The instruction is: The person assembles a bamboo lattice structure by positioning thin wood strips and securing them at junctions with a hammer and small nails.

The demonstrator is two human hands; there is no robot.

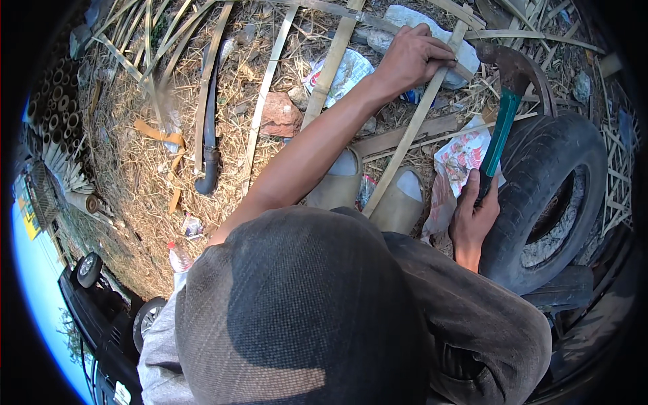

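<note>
My left hand [422,59] reaches far out, its fingers closed on bamboo strips where a long pale bamboo strip [425,104] meets a crosswise one. Just beyond it lies a whitish stone [410,19], partly under the strips. On the right, my right hand [474,219] is wrapped round the lower grip of a claw hammer [503,128] with a green and black handle. The rusty head of the hammer points away from me, above a black tyre [516,199]. Between the hammer and the bamboo lies a crumpled white and red wrapper [462,155].
More bamboo strips [270,81] run across the straw-covered ground. A reddish stone [280,113] and a long dark blade with a black handle [209,172] lie left. Near the slippers [398,202] is a wooden board [405,135]. Stacked bamboo poles [61,101] and a dark vehicle [101,337] stand farther left.
</note>
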